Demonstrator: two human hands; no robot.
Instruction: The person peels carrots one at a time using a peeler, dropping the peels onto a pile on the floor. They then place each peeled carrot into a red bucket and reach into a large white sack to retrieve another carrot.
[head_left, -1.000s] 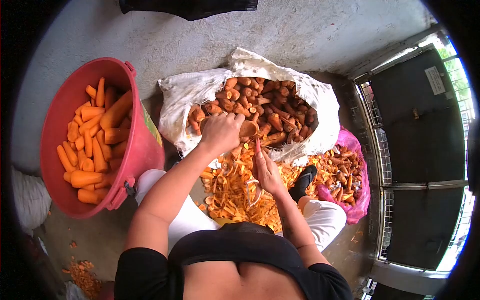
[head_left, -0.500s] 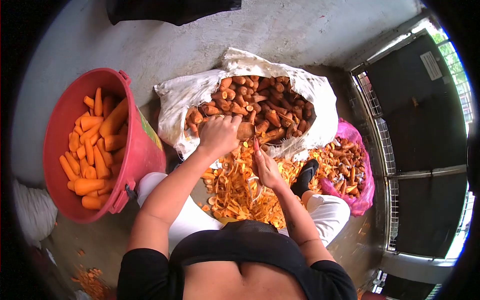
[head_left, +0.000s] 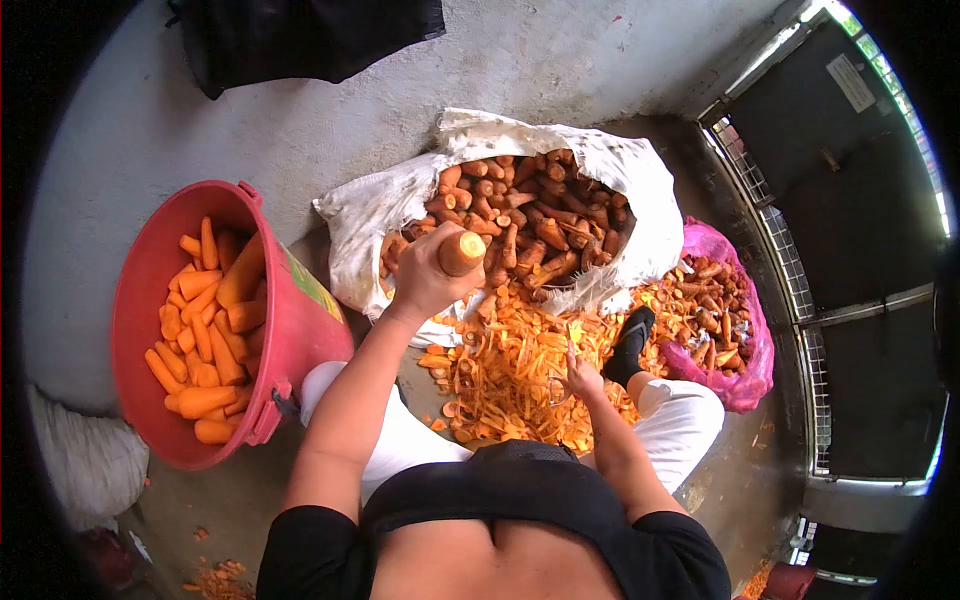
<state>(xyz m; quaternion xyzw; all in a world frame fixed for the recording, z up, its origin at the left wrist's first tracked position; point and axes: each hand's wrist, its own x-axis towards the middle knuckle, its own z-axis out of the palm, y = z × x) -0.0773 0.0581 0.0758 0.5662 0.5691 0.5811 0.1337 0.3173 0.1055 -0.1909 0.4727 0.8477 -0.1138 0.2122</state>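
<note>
My left hand is closed around a thick carrot, its round, pale orange cut end facing me. It is held over the near left edge of a white woven sack full of unpeeled carrots. Lower and to the right, my right hand is closed on a small hand tool with a thin metal part; its exact kind is hard to make out. Beneath that hand, between my legs, lies a heap of orange carrot peelings.
A red bucket with peeled carrots stands at left. At right, a pink plastic bag holds carrot pieces. My foot in a dark sandal rests beside the peelings. A grey wall and dark gate panels bound the area.
My hands have moved apart: the right went down and right, away from the carrot. The left turned the carrot so its cut end now faces me. The camera view has tilted slightly.
</note>
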